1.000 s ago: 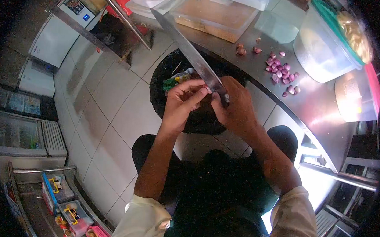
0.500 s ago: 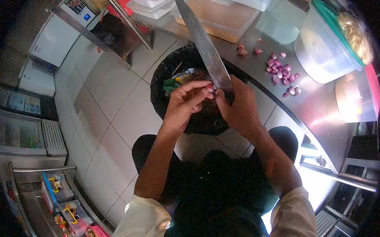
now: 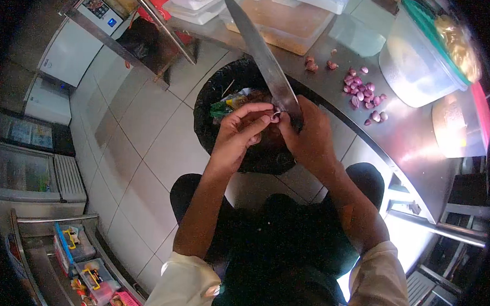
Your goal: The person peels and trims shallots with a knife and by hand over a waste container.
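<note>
My right hand (image 3: 310,135) grips a large kitchen knife (image 3: 260,47) low on its blade, whose tip points up and to the left. Between the fingertips of my left hand (image 3: 239,132) is a small shallot (image 3: 274,117), mostly covered by the fingers. My right thumb meets the shallot beside the blade. Both hands are over a bin lined with a black bag (image 3: 204,118), in which scraps and green and yellow wrappers (image 3: 233,102) lie. A pile of peeled purple shallots (image 3: 361,91) rests on the steel table to the right.
The steel table (image 3: 408,160) curves past my right side. On it stand a tub with a green lid (image 3: 407,67), a red-lidded tub (image 3: 459,124), flat plastic boxes (image 3: 286,21) and unpeeled shallots (image 3: 311,64). A trolley (image 3: 43,259) with small boxes is at lower left.
The shallot has turned slightly in my left fingertips, and a pale edge now shows. My right hand and the knife have shifted very little. The table pile looks the same.
</note>
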A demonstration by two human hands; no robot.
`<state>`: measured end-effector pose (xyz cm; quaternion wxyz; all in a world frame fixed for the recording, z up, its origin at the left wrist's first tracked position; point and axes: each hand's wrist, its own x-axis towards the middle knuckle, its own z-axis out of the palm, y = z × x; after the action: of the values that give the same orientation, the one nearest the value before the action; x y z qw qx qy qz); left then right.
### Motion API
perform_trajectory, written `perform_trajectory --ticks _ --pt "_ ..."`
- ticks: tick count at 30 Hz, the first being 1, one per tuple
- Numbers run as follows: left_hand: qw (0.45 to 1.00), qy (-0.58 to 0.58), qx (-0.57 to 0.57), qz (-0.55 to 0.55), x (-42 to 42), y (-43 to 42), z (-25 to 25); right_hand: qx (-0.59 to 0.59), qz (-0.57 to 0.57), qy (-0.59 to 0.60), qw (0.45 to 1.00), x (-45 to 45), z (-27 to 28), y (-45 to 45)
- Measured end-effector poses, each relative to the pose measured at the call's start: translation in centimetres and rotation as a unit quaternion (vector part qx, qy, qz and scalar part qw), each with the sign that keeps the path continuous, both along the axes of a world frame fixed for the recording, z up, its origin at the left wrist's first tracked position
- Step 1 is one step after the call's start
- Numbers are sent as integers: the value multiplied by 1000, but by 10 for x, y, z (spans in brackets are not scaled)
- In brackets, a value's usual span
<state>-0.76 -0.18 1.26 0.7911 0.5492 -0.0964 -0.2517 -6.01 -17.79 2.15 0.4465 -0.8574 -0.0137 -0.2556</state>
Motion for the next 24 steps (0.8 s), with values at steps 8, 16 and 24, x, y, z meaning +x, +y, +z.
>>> perform_trajectory --ticks 8,16,24 --pt "1000 -5 5 -17 1 2 0 13 -12 40 999 2 1 -3" --pt "998 20 -47 -20 5 5 -5 58 -5 101 993 -2 20 -6" --pt "999 20 -42 -3 3 3 -3 32 25 -12 999 0 5 -1"
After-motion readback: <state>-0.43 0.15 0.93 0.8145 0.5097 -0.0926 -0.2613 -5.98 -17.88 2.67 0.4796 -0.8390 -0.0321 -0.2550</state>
